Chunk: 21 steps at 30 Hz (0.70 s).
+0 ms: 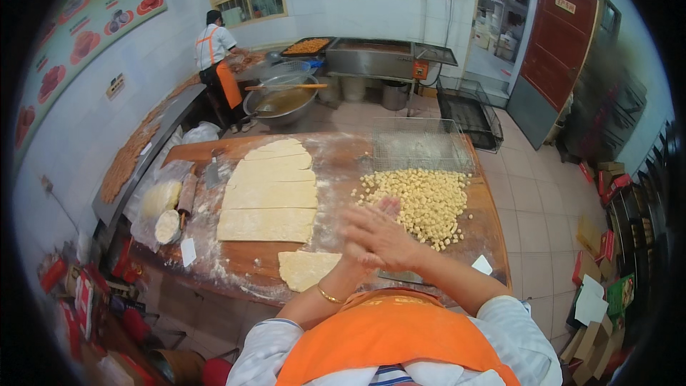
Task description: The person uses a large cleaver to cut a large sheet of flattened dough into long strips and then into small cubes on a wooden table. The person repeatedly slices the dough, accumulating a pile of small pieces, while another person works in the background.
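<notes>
My right hand (383, 238) lies across my left hand (390, 207), palm against palm, above the table's middle; its fingers are blurred. Neither hand holds anything visible. Only the fingertips and heel of my left hand show; a gold bracelet (328, 295) circles that wrist. Just beyond my hands, to the right, spreads a heap of small pale dough cubes (429, 203). Left of my hands is a flat dough sheet (268, 193) cut crosswise into wide strips. A loose dough piece (305, 268) sits by my left forearm. A metal blade (401, 276) is partly hidden under my right forearm.
The floured wooden table (246, 252) bears a wire basket (420, 145), a rolling pin (187, 193), a scraper (213, 174), a flour bowl (168, 227) and bagged dough (161, 198). A co-worker (217, 59) stands beyond, near a large basin (281, 102) and a metal fryer (370, 56).
</notes>
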Each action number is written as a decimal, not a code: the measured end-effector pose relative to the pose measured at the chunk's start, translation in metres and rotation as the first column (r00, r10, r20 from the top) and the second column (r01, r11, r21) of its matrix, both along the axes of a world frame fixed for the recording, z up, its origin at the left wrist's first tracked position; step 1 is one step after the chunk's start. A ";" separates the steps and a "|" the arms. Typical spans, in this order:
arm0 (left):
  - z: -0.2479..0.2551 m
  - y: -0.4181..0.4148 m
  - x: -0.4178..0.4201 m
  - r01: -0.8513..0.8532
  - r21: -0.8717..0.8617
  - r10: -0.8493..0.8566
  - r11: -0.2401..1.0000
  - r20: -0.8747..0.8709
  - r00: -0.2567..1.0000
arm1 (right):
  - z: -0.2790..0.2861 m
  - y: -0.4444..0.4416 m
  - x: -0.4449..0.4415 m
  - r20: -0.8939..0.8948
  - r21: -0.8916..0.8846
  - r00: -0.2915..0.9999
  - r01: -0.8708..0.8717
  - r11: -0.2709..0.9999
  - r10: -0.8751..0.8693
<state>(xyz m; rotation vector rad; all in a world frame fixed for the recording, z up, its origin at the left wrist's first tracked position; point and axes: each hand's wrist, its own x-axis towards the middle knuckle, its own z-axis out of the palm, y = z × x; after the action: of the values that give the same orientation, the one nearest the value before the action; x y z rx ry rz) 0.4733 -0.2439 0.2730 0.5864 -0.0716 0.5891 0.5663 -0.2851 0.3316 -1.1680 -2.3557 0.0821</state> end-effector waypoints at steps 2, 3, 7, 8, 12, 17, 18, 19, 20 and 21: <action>0.000 -0.011 0.004 0.016 0.002 -0.016 1.000 -0.002 1.000 | 0.007 0.008 0.002 -0.076 0.002 0.996 0.036 0.999 -0.035; -0.002 -0.020 0.011 0.043 0.019 -0.043 0.999 0.004 0.999 | 0.010 0.010 0.004 -0.106 0.002 0.992 0.069 0.998 -0.068; -0.011 -0.012 0.021 -0.068 0.539 0.172 0.840 -0.146 0.974 | 0.004 0.008 -0.018 -0.219 0.034 0.972 -0.078 0.996 0.084; -0.012 -0.007 0.013 -0.052 0.240 0.070 0.969 -0.065 0.995 | 0.000 0.005 -0.018 -0.192 0.027 0.976 -0.101 0.995 0.104; 0.001 -0.005 0.008 -0.003 -0.084 0.007 0.996 0.046 0.999 | -0.009 -0.004 0.007 -0.076 -0.002 0.997 -0.028 1.000 0.028; 0.002 -0.013 0.006 -0.042 -0.066 0.044 0.997 0.019 0.999 | -0.003 0.010 -0.012 -0.260 0.068 0.966 0.004 0.998 0.013; 0.007 -0.012 0.006 -0.032 -0.074 0.034 0.997 0.027 0.999 | -0.001 0.006 -0.014 -0.248 0.064 0.968 -0.021 0.998 0.037; 0.009 -0.011 0.006 -0.027 -0.077 0.030 0.997 0.037 0.999 | -0.003 -0.001 -0.017 -0.236 0.059 0.970 -0.046 0.997 0.059; 0.006 -0.010 0.007 -0.016 -0.088 0.020 0.996 0.051 0.999 | -0.003 -0.005 -0.018 -0.225 0.053 0.971 -0.069 0.996 0.079; -0.001 -0.010 0.001 -0.049 -0.101 0.053 0.994 0.038 0.998 | -0.013 -0.001 -0.018 -0.183 0.040 0.980 -0.074 0.996 0.080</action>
<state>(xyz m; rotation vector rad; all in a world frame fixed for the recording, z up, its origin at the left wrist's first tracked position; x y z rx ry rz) 0.4739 -0.2539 0.2718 0.4806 -0.0648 0.6503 0.5482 -0.2860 0.3185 -1.0077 -2.2299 0.1699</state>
